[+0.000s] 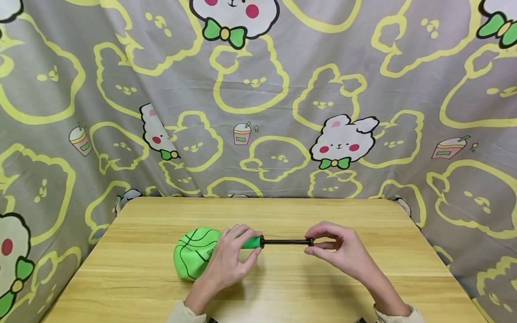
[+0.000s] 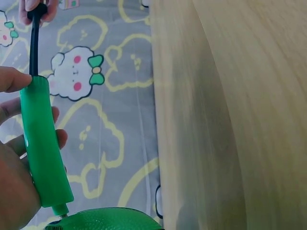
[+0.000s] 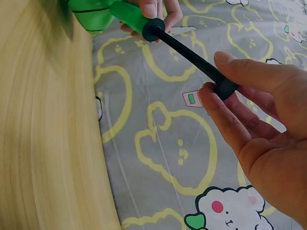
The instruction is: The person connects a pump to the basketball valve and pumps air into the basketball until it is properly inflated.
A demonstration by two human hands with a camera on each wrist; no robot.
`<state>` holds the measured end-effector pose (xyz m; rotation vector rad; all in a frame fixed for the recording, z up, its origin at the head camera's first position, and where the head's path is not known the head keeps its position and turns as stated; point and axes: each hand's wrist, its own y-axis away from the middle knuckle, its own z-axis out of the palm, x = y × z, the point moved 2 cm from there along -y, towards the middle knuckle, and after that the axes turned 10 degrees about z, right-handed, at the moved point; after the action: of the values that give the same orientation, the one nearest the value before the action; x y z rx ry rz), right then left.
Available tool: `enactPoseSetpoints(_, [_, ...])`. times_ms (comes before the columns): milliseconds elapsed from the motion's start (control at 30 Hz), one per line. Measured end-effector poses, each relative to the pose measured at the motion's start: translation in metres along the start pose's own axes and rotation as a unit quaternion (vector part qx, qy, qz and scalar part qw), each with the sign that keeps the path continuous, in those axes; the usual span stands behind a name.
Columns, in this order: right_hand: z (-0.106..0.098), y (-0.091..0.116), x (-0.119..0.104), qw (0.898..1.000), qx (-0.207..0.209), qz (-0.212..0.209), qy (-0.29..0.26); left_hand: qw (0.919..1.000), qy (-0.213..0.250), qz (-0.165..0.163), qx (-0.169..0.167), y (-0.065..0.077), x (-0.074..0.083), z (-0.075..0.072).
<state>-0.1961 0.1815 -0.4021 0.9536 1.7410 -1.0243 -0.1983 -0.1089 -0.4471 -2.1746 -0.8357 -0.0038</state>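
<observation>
A green hand pump (image 2: 41, 139) lies level above the table, its black rod (image 1: 286, 242) pulled out to the right. My left hand (image 1: 232, 258) grips the green barrel, with the thumb near its black collar. With thumb and fingers, my right hand (image 1: 343, 249) pinches the black end knob (image 3: 225, 88) of the rod. At the barrel's other end, a thin nozzle (image 2: 61, 209) meets a green ball (image 1: 194, 253) with black lines. The ball looks slack and dented, and my left hand covers part of it in the head view.
The wooden table (image 1: 161, 300) spans the area below both hands. Behind it and along both sides hangs a grey curtain (image 1: 266, 98) with yellow outlines and white rabbit prints.
</observation>
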Motion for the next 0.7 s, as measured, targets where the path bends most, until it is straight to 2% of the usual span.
enactPoseSetpoints(300, [0.004,-0.001,0.004,1.000,0.023,0.000,-0.011,0.9998,0.017,0.001,0.002,-0.001,0.003,0.002])
enactPoseSetpoints(500, [0.016,-0.003,0.011,0.999,0.037,0.004,-0.020,0.9999,0.009,0.006,0.005,-0.002,0.005,0.003])
enactPoseSetpoints(700, [0.034,-0.005,0.018,0.998,0.047,-0.010,-0.036,1.0000,0.002,0.008,-0.003,-0.002,0.007,0.006])
